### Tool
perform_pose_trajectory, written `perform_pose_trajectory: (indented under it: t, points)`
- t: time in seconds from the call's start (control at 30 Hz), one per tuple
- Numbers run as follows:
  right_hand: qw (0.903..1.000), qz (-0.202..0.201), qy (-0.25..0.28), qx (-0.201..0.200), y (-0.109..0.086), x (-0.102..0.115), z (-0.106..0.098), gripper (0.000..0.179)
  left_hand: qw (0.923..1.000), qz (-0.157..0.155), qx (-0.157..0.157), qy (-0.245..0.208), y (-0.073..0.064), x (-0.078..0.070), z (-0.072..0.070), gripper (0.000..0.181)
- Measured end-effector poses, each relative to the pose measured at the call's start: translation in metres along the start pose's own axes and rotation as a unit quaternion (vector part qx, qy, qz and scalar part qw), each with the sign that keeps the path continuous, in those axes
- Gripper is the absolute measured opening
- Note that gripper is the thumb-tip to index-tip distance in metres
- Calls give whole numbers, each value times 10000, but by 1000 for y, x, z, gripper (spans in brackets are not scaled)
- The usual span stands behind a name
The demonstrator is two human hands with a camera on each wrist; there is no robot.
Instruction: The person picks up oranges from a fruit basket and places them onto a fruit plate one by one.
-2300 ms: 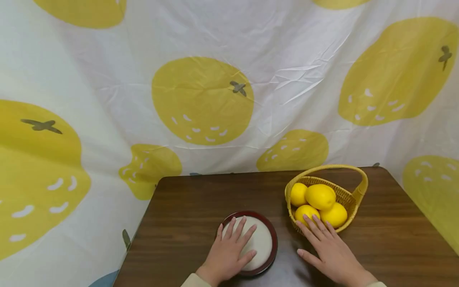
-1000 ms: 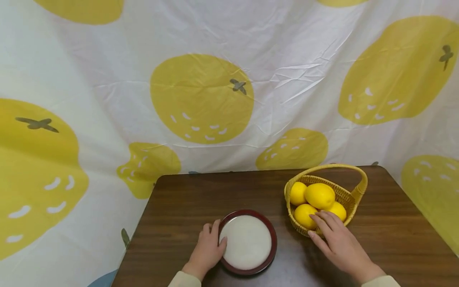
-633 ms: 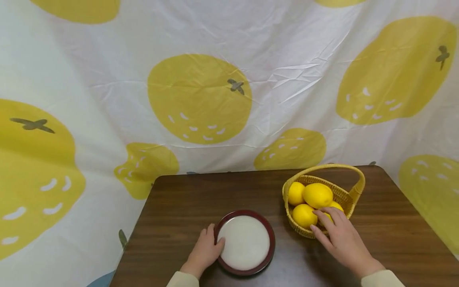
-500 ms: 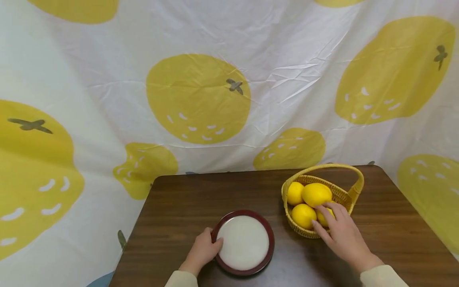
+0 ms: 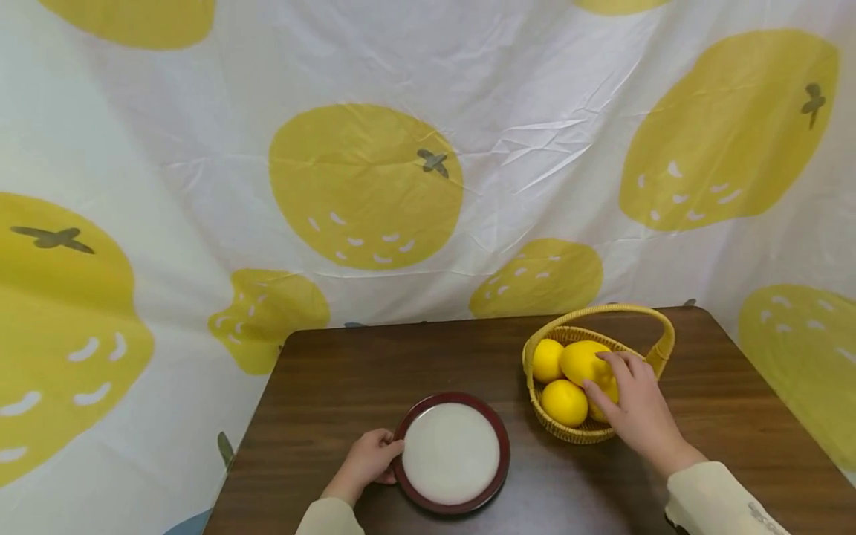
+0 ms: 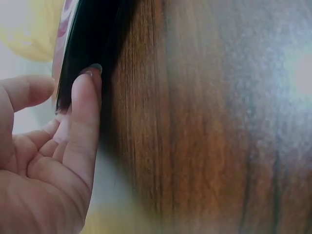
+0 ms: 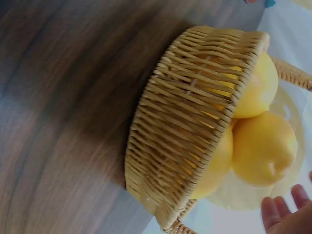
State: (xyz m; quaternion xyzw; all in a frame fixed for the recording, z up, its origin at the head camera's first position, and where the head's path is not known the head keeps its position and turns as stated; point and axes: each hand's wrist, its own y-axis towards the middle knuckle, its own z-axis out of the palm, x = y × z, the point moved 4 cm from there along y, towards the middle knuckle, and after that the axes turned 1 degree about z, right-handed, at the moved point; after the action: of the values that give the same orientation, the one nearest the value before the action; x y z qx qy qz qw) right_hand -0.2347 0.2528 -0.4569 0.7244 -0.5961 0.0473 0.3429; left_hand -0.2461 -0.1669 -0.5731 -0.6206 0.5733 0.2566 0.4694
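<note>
The left hand (image 5: 366, 459) holds the left rim of a round plate (image 5: 453, 453) with a white middle and dark red edge. Its thumb lies over the rim, and in the left wrist view its fingers (image 6: 85, 122) reach under the plate's dark underside. Over the right side of a wicker basket (image 5: 568, 432), the right hand (image 5: 638, 405) hovers with thumb and fingers spread at the topmost lemon (image 5: 583, 362). A gap shows between its fingertips (image 7: 273, 209) and that lemon in the right wrist view. Several lemons fill the basket, one partly hidden behind the hand.
Plate and basket stand on a dark brown wooden table (image 5: 348, 379), the basket to the plate's right. An arched handle (image 5: 602, 308) spans the basket. Behind the table hangs a white cloth (image 5: 515, 171) printed with large lemons.
The left hand has gone from lying flat over the plate to gripping its left rim. The right hand has risen from the basket's front lemons to the topmost lemon.
</note>
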Motion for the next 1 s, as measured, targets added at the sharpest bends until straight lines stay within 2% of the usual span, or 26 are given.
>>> perform_pose_trajectory:
  t: [0.23,0.43,0.7,1.0]
  points:
    - [9943,742,287,708,14,-4,-1,67,9998,13,3,-180,-3,4,-1,19]
    - [9846,1204,537,1151,23,-10,3,79,9991,22,-6,-420,1,18,-1,22]
    - [9735,1510,811,1515,31,-13,7,83,9978,51,-127,-653,5,28,-2,25]
    - [9650,1684,552,1931,42,-16,8,91,9978,127,-319,-574,8,21,0,23]
